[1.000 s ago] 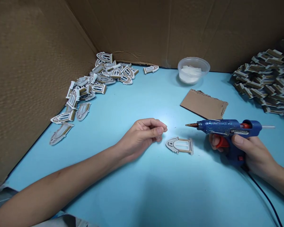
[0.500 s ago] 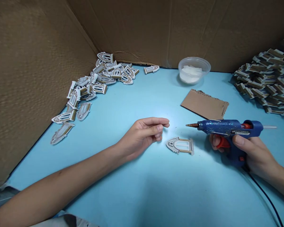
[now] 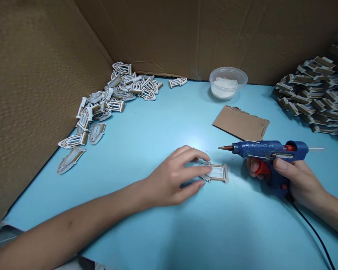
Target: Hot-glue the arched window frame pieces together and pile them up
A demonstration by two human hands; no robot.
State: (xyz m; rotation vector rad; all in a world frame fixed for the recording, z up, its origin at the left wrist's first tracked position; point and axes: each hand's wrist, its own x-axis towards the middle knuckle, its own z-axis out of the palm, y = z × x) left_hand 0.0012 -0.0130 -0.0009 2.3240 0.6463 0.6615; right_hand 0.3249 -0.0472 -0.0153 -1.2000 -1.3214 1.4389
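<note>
A small white and tan window-shaped cutout piece (image 3: 218, 173) lies flat on the blue table (image 3: 163, 123). My left hand (image 3: 177, 176) reaches over its left end with fingers spread, the fingertips touching the arched end and covering part of it. To the right, my right hand (image 3: 293, 180) is wrapped round the grip of a blue hot glue gun (image 3: 267, 150) with a finger on the orange trigger. The gun's brown nozzle points left, a little above and to the right of the piece.
A heap of similar window pieces (image 3: 112, 97) lies at the back left corner. A clear plastic tub (image 3: 228, 82) and a scrap of cardboard (image 3: 241, 122) sit behind. Stacked tan parts (image 3: 318, 93) pile at the right. Cardboard walls (image 3: 30, 93) close left and back. The gun's cord (image 3: 312, 232) trails right.
My left hand has opened and moved right and down onto the left end of the window piece. The glue gun and my right hand have hardly moved.
</note>
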